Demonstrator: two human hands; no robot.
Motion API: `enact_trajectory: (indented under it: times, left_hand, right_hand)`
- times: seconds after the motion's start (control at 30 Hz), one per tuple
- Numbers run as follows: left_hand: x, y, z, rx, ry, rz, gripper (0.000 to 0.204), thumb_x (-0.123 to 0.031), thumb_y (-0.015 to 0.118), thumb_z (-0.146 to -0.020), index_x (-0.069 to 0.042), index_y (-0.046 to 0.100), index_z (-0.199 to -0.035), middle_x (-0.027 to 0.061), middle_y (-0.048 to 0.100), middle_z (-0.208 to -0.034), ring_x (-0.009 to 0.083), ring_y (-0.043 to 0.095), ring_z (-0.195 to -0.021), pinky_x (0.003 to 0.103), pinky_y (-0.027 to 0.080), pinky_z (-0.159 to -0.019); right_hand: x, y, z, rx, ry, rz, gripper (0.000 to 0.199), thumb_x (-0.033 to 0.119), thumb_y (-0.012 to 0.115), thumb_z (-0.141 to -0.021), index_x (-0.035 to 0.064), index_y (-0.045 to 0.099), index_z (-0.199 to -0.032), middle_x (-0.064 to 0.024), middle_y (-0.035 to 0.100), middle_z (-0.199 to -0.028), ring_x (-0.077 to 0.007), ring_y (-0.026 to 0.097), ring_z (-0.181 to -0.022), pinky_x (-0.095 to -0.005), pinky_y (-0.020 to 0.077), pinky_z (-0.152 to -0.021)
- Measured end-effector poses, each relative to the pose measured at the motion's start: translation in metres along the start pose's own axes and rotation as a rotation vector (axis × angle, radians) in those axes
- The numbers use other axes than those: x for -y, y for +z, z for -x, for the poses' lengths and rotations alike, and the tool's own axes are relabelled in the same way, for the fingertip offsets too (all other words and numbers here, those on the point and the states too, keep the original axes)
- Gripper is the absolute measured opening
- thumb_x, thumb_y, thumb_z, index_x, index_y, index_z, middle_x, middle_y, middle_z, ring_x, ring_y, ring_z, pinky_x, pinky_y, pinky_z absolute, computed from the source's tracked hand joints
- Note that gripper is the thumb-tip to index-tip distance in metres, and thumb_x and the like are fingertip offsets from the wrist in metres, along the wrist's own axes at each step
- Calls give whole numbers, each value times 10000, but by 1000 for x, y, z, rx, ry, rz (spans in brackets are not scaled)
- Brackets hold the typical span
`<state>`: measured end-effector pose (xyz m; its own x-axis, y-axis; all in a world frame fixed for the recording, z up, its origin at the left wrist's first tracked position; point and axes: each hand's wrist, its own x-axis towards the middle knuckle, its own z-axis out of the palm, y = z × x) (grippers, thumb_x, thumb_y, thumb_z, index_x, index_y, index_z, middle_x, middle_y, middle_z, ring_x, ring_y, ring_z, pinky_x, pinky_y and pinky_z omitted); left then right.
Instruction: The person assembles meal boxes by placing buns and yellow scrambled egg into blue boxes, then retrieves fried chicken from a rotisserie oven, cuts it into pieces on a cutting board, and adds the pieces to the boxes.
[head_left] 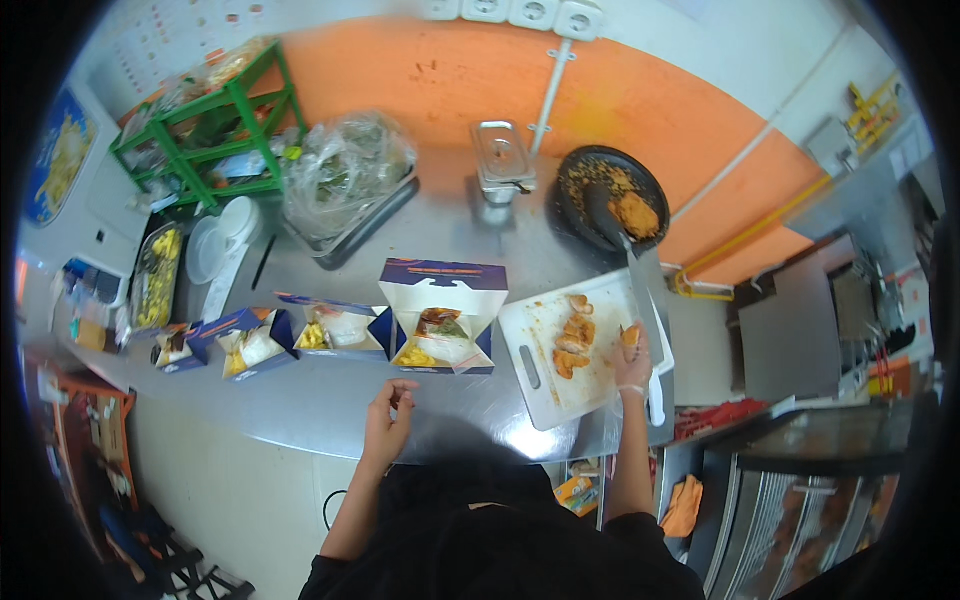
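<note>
— Golden fried chicken piece [629, 336]: where was it?
— At the white cutting board's [545, 395] right edge, pinched in the right hand [632, 368], beside the cut pieces [573, 345].
— And the left hand [388, 420]?
— Loosely curled, holding nothing, over the steel counter's [300, 395] near edge, just before the open meal box [441, 328].

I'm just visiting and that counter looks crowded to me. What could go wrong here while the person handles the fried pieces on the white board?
The cutting board juts over the counter's front edge, so a push might tip it and the fried pieces. A knife lies beside the right hand, which holds a piece; a careless reach could meet the blade. The open meal box sits close, so an elbow could knock it.
</note>
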<state>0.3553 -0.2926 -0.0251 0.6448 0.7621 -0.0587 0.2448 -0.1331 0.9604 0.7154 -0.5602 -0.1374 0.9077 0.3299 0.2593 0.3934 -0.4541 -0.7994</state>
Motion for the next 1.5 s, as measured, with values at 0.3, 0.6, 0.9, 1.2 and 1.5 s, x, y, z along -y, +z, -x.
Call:
enact_trajectory:
  times: [0.3, 0.6, 0.9, 1.2, 1.5]
  left_hand:
    - [5, -17, -18, 112, 109, -58, 135, -43, 525, -900, -2, 589, -1012, 80, 591, -797, 177, 549, -732, 306, 446, -693]
    - [14, -13, -31, -68, 357, -647, 249, -117, 557, -872, -68, 597, -1112, 137, 540, -1139, 325, 532, -1011, 418, 445, -857]
    - [30, -3, -59, 78, 114, -684, 335, -171, 561, -882, -95, 553, -1208, 140, 532, -1181, 321, 585, -1007, 432, 498, -825]
    - [15, 8, -74, 53, 639, -742, 357, -74, 683, -751, -86, 587, -1095, 94, 548, -1101, 311, 547, -1028, 414, 485, -779]
    - [1, 6, -104, -145, 604, -643, 101, -141, 603, -870, -47, 573, -889, 98, 578, -946, 264, 633, -798, 336, 522, -616]
  right_hand:
    - [100, -46, 12, -183, 605, -733, 597, 314, 592, -893, 209, 330, -1419, -46, 604, -1106, -152, 622, -893, -329, 548, -644]
    - [276, 33, 55, 710, 473, -738, 738, 350, 698, -813, 151, 329, -1420, -110, 627, -1074, -204, 660, -831, -293, 559, -647]
    - [266, 178, 79, 348, 84, 132, 543, 213, 637, -836, 101, 437, -1328, -188, 654, -970, -416, 607, -927, -453, 486, -806]
    - [192, 203, 70, 334, 181, -286, 628, 246, 647, -834, 92, 381, -1381, -221, 621, -1139, -379, 593, -1070, -416, 466, -900]
    - [228, 163, 55, 487, 136, -40, 663, 78, 572, -866, 59, 255, -1449, -201, 548, -1255, -322, 587, -1082, -390, 486, -867]
